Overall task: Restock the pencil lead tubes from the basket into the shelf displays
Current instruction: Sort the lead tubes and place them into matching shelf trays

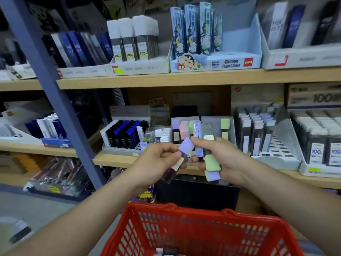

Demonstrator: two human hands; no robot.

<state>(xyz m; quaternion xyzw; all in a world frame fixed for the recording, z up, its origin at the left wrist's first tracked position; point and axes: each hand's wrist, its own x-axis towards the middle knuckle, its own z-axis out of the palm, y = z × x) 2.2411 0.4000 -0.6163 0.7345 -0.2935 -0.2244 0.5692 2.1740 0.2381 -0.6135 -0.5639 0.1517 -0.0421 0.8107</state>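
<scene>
I am standing at the shelves with both hands raised over a red plastic mesh basket (171,206), which is sitting low in front of me. My left hand (156,161) is pinching one clear pencil lead tube with a lilac cap (186,147) between thumb and fingers. The tube is slanting, cap up toward the right and dark lower end pointing down to the left.

My right hand (227,156) is gripping a small bundle of pastel-capped lead tubes (212,163). A pale green cap and a lilac cap are sticking out below my fingers, and two tubes are rising above my thumb. The lilac cap in my left hand is almost touching the bundle.

Just behind my hands, on the middle wooden shelf (114,159), a grey display tray (210,119) is holding upright tubes with lilac, pink and green caps. The upper wooden shelf (166,80) is carrying a row of white-capped tubes (132,37) and a light blue cartoon display box (239,61). A slanting blue-grey metal post (55,100) is crossing the left side of the view.

At the very bottom edge, a small dark item with a white end (166,251) is lying on the basket floor; I cannot tell what it is.
</scene>
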